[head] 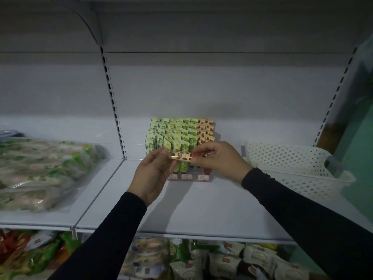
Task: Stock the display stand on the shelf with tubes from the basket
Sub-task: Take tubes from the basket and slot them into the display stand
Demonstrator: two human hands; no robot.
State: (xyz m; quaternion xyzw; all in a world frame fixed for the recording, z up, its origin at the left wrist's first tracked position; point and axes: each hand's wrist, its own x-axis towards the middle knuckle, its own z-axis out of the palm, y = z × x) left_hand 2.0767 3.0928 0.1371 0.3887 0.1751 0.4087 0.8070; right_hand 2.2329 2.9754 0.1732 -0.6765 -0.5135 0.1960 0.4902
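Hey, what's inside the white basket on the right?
Nothing visible inside the basket: only bare perforated walls and floor show. The near rim hides its front corner, so a tube lying there would be covered.

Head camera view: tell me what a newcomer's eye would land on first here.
First, the two hands, left hand and right hand, meeting at the centre and holding a red-patterned tube sideways between them. Just behind it stands the display stand on the shelf, packed with green, yellow and red tubes in rows. To the right sits a white perforated basket, and to the left lie bagged goods.
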